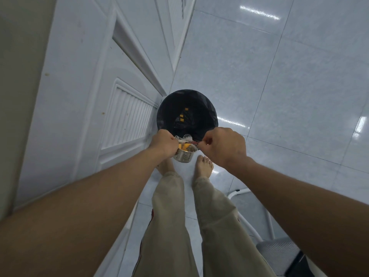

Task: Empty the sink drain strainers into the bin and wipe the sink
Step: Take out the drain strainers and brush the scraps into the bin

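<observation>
Head view: the strainer [184,156], a small perforated steel cup, is held just above the near rim of the bin [166,116], whose black bag stands open on the tiled floor [279,80] beside a white door [79,76]. The left hand [164,141] is curled round the cup's rim. The right hand [223,145] pinches the edge of the white mesh net [184,137] lining it, where orange scraps [184,146] lie. A few orange bits [181,116] are already in the bag.

The cup looks stiff and light but probably wet and slick, so the rim is the safest hold. The net is soft and likely tears easily. It is best lifted by its gathered edge, not the middle.

No brand, label or writing can be read.
</observation>
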Demonstrator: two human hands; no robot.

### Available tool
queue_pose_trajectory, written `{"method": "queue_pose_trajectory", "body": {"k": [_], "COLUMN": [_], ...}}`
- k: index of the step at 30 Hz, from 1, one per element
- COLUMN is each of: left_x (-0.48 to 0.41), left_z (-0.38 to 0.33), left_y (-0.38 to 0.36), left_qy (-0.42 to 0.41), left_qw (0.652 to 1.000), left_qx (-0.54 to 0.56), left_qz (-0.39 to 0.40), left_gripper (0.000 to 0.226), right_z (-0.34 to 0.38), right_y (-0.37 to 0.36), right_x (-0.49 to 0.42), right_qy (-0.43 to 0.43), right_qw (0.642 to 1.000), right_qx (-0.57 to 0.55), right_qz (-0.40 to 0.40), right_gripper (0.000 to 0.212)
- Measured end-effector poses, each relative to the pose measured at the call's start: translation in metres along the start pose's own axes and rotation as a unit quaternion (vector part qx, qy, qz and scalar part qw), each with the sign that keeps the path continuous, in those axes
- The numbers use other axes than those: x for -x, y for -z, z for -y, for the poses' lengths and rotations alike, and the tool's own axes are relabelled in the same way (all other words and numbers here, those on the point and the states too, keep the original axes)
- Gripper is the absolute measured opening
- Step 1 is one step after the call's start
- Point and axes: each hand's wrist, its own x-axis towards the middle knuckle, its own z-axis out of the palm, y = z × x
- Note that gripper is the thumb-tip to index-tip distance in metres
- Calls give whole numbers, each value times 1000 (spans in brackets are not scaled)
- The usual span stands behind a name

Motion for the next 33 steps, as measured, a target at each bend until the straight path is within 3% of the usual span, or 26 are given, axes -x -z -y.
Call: {"method": "queue_pose_trajectory", "body": {"k": [7,13,19,24,33], "left_x": [-2,-1,0,1,5], "left_z": [-2,-3,-2,-1,0], "left_y": [-3,-6,-6,-5,-5], "left_qy": [18,-5,4,5,-14], "left_qw": [999,1000,1000,1000,1000], "left_qx": [25,2,9,21,19], "left_qz": [10,3,14,9,-3], "left_gripper": [24,27,24,25,27], "right_z": [1,6,2,-2,2], "right_y": [0,3,-4,-5,0], "right_x": [-3,-7,-2,0,-6], "right_qy": [25,46,68,34,18], "right_qw": [998,981,992,998,992], "right_qx": [17,-24,-26,-28,19], "right_qz": [56,185,105,39,125], "right_gripper": [25,16,23,20,23]}}
